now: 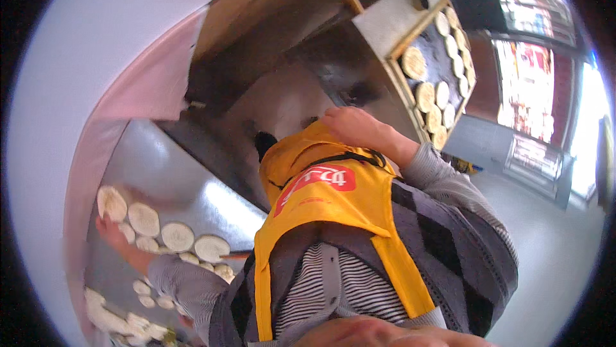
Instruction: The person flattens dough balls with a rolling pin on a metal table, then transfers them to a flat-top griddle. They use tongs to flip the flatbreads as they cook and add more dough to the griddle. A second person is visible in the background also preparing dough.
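My left hand (115, 240) reaches over a metal worktop (159, 154) at the left. Its fingertips are at the lower edge of a flat dough round (111, 202), and blur hides whether they grip it. A row of similar rounds runs on from there, among them a large pale one (178, 237). My right hand (353, 126) lies on the lower part of my yellow apron (332, 207), which bears writing. Its fingers bend over the cloth, but I cannot tell whether they grip it.
Smaller dough pieces (142, 288) and lumps of dough (137, 326) lie at the lower left. Pink sheeting (144, 77) borders the worktop. At the right, a wood-framed tray (402, 94) holds several flat rounds, with a pale board (385, 29) beside it. Windows (527, 87) stand beyond.
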Tool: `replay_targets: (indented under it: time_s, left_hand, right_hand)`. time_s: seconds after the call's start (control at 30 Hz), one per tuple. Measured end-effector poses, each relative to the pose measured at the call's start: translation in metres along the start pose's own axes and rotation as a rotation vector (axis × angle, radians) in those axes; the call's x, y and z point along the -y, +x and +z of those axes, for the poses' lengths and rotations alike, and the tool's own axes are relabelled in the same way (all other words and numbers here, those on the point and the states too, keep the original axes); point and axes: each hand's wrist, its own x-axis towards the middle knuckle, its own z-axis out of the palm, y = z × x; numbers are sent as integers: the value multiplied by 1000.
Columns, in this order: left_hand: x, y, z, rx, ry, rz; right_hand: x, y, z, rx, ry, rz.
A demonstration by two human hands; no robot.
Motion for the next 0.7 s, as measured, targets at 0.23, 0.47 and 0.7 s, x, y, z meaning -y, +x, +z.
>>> replay_targets:
  time_s: [0.23,0.47,0.7]
  left_hand:
    - [-191,-145,40,335,-186,-27]
    - [-421,-317,249,1451,-47,515]
    - [-624,-511,442,1823,248,1321]
  right_hand:
    - [-52,3,44,-126,36,-63]
    - [-64,-43,6,-638,424,-309]
    - [-198,-196,59,-449,1026,133]
